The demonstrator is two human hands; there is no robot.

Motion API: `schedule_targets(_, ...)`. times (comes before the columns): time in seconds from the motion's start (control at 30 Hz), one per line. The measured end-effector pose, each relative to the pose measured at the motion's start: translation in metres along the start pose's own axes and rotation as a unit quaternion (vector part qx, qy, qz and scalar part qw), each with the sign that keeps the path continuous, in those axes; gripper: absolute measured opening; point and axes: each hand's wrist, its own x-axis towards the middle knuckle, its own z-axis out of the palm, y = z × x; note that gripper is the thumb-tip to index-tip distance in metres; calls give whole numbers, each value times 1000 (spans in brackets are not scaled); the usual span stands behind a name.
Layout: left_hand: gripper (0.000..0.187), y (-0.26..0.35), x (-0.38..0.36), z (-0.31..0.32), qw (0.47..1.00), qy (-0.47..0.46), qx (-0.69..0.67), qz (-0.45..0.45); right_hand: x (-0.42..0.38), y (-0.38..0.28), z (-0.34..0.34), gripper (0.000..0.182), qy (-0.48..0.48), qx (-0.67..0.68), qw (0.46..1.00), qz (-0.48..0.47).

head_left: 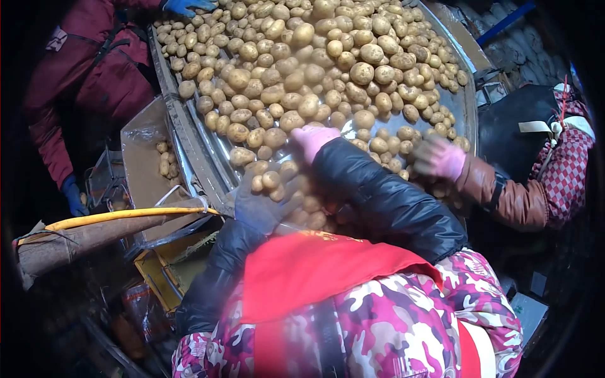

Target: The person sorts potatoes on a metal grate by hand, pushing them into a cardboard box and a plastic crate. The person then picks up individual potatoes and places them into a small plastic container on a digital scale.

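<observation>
My left hand [259, 206], in a dirty blue-grey glove, is at the near left edge of the sorting table. Several small potatoes [271, 180] rest against its palm and fingers, and it cups them. My right hand [314, 140], in a pink glove, reaches across to the potato pile [296, 82]; its fingers are blurred and partly hidden, so what it holds does not show. More potatoes [315, 219] lie close to my body, between my two forearms. Some are smeared by motion.
The metal table [463, 113] is heaped with potatoes. At right, a co-worker's gloved hand [439, 157] works over it. Another person in a maroon jacket [94, 82] stands at left. A cardboard box [142, 142] with potatoes and a pole with a yellow hose [126, 217] sit left.
</observation>
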Motion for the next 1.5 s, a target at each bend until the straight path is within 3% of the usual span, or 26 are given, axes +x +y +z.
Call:
schedule_targets(0.1,58,-1,11,-17,996,-80,-34,-23,-37,-1,-32,41,14,247,967,51)
schedule_targets(0.13,59,-2,14,-14,994,-98,-46,-32,-49,-2,-34,42,29,328,943,59)
schedule_targets(0.17,60,-3,18,-12,991,-116,-58,-41,-73,-22,-51,49,-24,454,882,123)
schedule_targets(0.2,61,-7,18,0,991,-110,-65,-48,-85,-25,-39,47,83,368,926,0)
schedule_targets(0.23,62,-10,18,3,987,-124,-82,-66,-88,-30,-21,46,127,281,947,-85)
schedule_targets(0.3,64,-13,20,0,971,-171,-124,-113,-89,-32,-7,45,194,206,940,-192)
schedule_targets(0.37,69,-16,25,-20,952,-227,-154,-136,-96,-38,-18,44,244,242,908,-242)
schedule_targets(0.43,73,-23,26,-13,942,-267,-160,-128,-98,-42,-15,45,249,197,912,-260)
schedule_targets(0.5,75,-20,12,0,945,-205,-208,-146,-98,-44,-10,46,248,152,915,-281)
schedule_targets(0.57,76,-22,8,10,958,-213,-156,-115,-98,-44,-8,47,242,108,916,-301)
schedule_targets(0.67,74,-27,5,1,990,-140,34,6,-103,-43,-13,53,219,100,914,-326)
schedule_targets(0.8,68,-13,2,35,937,-293,-127,-142,-114,-37,-32,64,212,150,935,-243)
schedule_targets(0.9,66,-25,2,27,925,-329,-155,-108,-125,-33,-25,69,250,103,951,-148)
schedule_targets(1.0,71,-24,-4,27,950,-259,-116,-133,-126,-37,-14,67,172,6,977,-127)
schedule_targets(1.03,72,-29,-3,31,928,-301,-154,-153,-125,-37,-8,59,225,-7,965,-136)
schedule_targets(1.13,67,-37,-14,28,951,-267,-94,-123,-119,-29,2,50,149,94,974,-142)
schedule_targets(1.17,65,-39,-10,16,975,-206,-3,-77,-118,-27,6,46,178,111,963,-167)
schedule_targets(1.3,55,-35,-25,42,919,-325,-152,-163,-134,-36,-10,38,244,169,934,-201)
schedule_targets(1.37,46,-32,-32,44,994,-94,-2,-58,-136,-33,-20,34,288,175,909,-244)
schedule_targets(1.4,49,-28,-36,36,989,-119,-39,-77,-136,-29,-24,33,308,179,896,-266)
schedule_targets(1.5,59,-25,-40,10,971,-166,-129,-115,-125,-6,-45,40,253,50,959,-114)
